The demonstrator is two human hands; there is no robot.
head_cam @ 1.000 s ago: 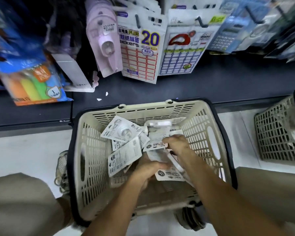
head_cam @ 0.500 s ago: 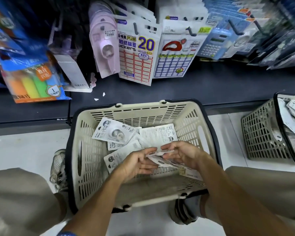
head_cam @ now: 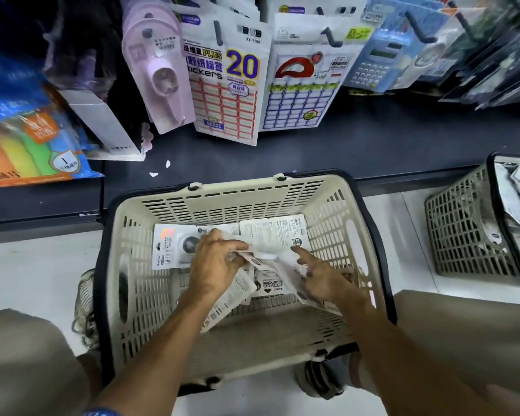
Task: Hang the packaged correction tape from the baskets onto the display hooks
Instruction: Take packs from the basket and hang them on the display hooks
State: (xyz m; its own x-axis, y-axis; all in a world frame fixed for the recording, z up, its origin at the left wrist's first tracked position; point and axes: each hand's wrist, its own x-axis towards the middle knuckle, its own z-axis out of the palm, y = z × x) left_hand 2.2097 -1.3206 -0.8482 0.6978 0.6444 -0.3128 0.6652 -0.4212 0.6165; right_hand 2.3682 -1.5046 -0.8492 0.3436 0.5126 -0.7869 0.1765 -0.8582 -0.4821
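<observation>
dark shelf base (head_cam: 373,151) runs across the top with hanging packs above it: sticker sheets (head_cam: 222,85), a pink tape pack (head_cam: 159,73), calculators (head_cam: 376,61). cream basket (head_cam: 126,265) with black rim sits on the pale floor between the person's knees; second basket (head_cam: 463,229) at right edge, also holding white packs. correction tape packs (head_cam: 282,232) lie loose inside the cream basket, several overlapping. left hand (head_cam: 213,265) inside the basket, fingers curled, grip closed on a bunch of packs, one pack (head_cam: 228,304) hanging below it. right hand (head_cam: 321,277) just beside, index finger stretched out on a pack, other packs under its palm; cannot tell if its grip is closed.
</observation>
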